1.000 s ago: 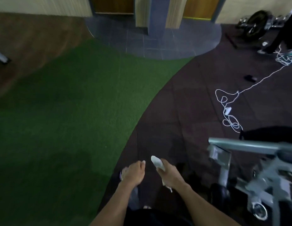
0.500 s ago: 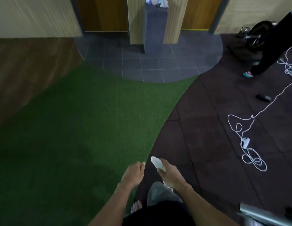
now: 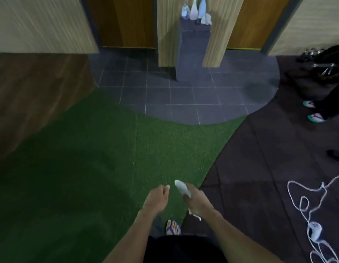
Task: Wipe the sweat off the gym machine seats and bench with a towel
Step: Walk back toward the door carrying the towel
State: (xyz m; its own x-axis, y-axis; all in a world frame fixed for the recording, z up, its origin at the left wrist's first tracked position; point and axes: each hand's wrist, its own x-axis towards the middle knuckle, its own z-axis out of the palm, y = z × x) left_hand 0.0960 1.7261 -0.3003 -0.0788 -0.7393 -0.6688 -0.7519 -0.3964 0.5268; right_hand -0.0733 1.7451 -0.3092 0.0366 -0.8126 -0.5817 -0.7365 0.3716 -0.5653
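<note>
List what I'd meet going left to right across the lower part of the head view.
Green turf → left hand → right hand gripping the towel → dark rubber floor → white cord.

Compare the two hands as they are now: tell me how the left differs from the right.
The right hand grips a white towel, with its ends sticking out above and below the fist; the left hand holds nothing. The left hand's fingers are loosely curled, the right hand's are wrapped round the towel. The left hand is over the green turf, the right hand at its edge by the dark floor. Both are bare and held forward, side by side.
</note>
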